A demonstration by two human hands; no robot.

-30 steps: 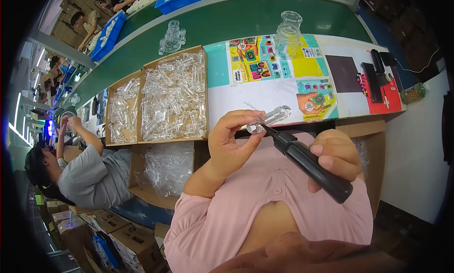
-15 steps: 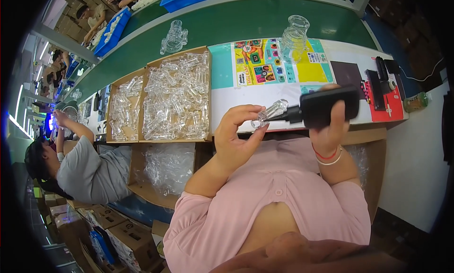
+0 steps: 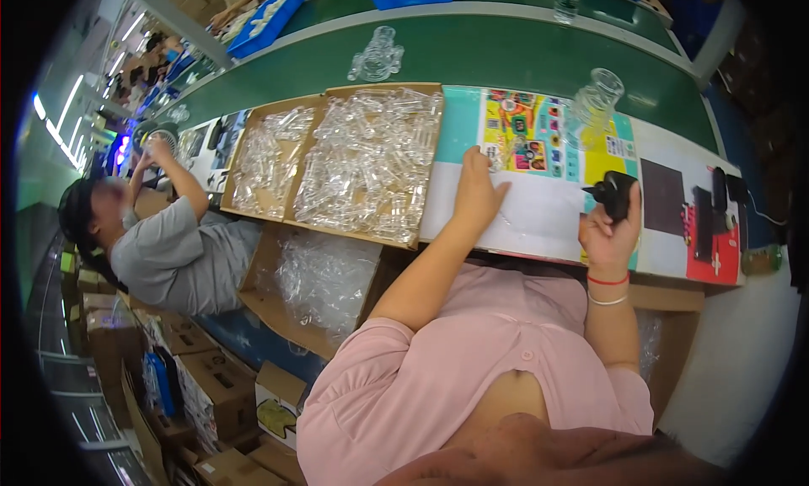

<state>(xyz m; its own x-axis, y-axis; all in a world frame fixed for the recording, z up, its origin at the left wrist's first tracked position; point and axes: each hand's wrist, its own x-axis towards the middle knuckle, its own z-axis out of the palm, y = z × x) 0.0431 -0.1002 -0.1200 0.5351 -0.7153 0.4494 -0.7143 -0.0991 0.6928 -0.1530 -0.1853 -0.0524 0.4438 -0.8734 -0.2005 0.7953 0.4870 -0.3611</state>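
My left hand (image 3: 479, 194) reaches over the white sheet, thumb and fingers apart. Close to its fingertips is a small clear tube-shaped piece (image 3: 502, 157), partly hard to make out against the printed sheet; whether the fingers touch it I cannot tell. On the right, my right hand (image 3: 608, 229) grips a black handheld tool with a narrow tip (image 3: 618, 194), raised over the table edge, its tip pointing left. Beyond the hands, a larger clear glass vessel (image 3: 594, 107) stands on the colourful printed sheet (image 3: 527, 120).
Cardboard trays (image 3: 438, 157) full of clear tube pieces lie to the left. Another clear vessel (image 3: 379, 56) stands on the green table (image 3: 480, 48). A black pad (image 3: 664, 195) and small black items lie at right. A co-worker (image 3: 173, 250) sits at left.
My left hand has moved away from the tool, forward over the sheet with the clear piece. My right hand has lowered the tool rightward, away from the left. The view has shifted.
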